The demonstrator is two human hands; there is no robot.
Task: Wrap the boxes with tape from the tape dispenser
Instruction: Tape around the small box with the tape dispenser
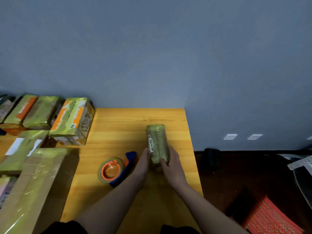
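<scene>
Both forearms reach in from the bottom edge toward the middle of the desk [118, 125], a yellow wooden top set against a blue-grey wall [168, 48]. Largest of the things on the left is a long brown carton [33, 188], glossy with tape, lying at the near left corner. Behind it sits a cluster of already taped boxes [50, 120], yellow-green with orange and white patches; the nearest of these, with a small barcode label, stands at the desk's far left edge. Off the right side, on the dark floor, a red patterned box [270, 218] shows at the lower corner.

Between the hands lies the narrow box [157, 142], wrapped in greenish tape, its long axis pointing away from the person, a white label strip along its left upper edge. It rests on the desk right of centre. Its near end is framed by the two hands. The left hand [142, 163] lies flat against the box's left side with fingers straight, pressing rather than curling. The right hand [172, 163] has its grip on the near right corner, fingers bent over the top edge and side of the box.

Just left of the left wrist lies the tape dispenser [118, 168], blue-handled, with an orange hub inside a roll of clear yellowish tape; nothing grips it.
</scene>
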